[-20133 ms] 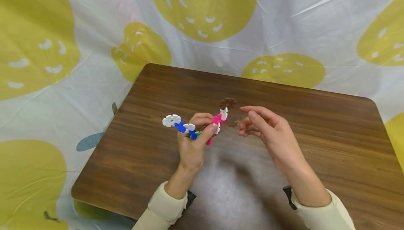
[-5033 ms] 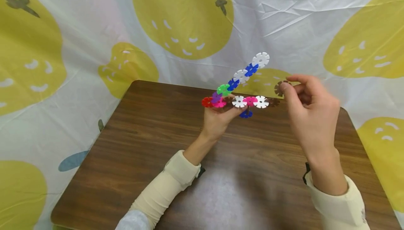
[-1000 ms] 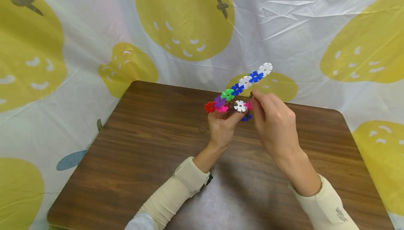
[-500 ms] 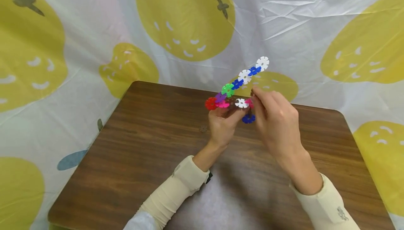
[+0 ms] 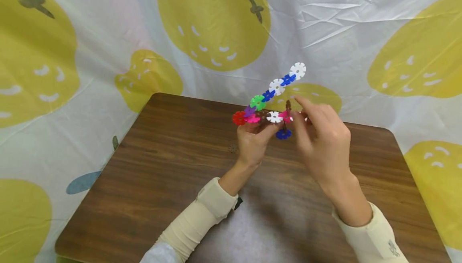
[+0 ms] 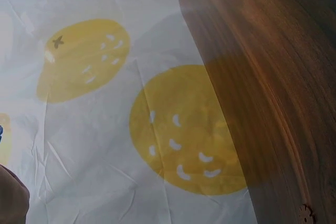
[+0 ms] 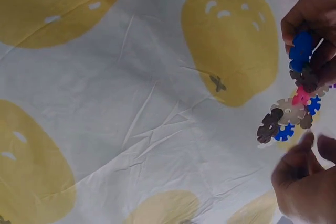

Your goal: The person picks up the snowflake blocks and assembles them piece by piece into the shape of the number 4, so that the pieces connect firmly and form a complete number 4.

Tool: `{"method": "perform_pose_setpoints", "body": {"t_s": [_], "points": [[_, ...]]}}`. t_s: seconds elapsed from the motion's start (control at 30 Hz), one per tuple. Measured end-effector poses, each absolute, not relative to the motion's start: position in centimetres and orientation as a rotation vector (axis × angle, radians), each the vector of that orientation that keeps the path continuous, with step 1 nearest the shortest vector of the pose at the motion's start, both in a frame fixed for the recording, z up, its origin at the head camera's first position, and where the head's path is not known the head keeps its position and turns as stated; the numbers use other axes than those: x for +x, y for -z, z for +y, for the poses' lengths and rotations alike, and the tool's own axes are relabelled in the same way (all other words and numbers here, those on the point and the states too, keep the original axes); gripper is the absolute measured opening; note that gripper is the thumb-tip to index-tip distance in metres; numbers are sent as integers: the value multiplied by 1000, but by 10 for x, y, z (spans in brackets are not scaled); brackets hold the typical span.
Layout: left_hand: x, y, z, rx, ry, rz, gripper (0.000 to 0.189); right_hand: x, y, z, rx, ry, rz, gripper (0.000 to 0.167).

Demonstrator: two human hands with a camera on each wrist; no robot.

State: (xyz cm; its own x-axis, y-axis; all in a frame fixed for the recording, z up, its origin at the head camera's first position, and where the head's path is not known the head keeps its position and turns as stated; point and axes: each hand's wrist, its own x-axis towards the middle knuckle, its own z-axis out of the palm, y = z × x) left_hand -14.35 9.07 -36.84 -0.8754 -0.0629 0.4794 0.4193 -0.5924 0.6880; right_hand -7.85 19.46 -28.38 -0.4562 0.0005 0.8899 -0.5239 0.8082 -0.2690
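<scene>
My left hand grips a chain of slotted plastic snowflake discs above the table. From a red disc, an arm of purple, green, blue and white discs slants up right. A second row runs right with a white disc and a pink disc; a blue disc hangs below. Above the pink one stands a brown disc, nearly edge-on. Beside it, my right hand has thumb and forefinger spread, covering the row's right end. The right wrist view shows its fingertips just below the discs.
A loose brown disc lies on the wooden table, left of my left wrist. A white cloth printed with yellow fruit hangs behind the table and along its sides.
Five seconds ago my right hand held a brown disc out to the right. It then brought it to the row; now its fingers have parted from the brown disc above the pink one.
</scene>
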Motion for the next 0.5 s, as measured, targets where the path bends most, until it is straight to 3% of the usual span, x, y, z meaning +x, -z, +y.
{"method": "perform_pose_setpoints", "body": {"t_s": [0.3,0.5], "points": [[-147,367,85,-694,2503,-1174,42,-72,292,219,113,-888,-1643,24],[-147,366,80,-685,2529,-1157,45,-77,335,250,-29,-1102,-1773,32]]}}
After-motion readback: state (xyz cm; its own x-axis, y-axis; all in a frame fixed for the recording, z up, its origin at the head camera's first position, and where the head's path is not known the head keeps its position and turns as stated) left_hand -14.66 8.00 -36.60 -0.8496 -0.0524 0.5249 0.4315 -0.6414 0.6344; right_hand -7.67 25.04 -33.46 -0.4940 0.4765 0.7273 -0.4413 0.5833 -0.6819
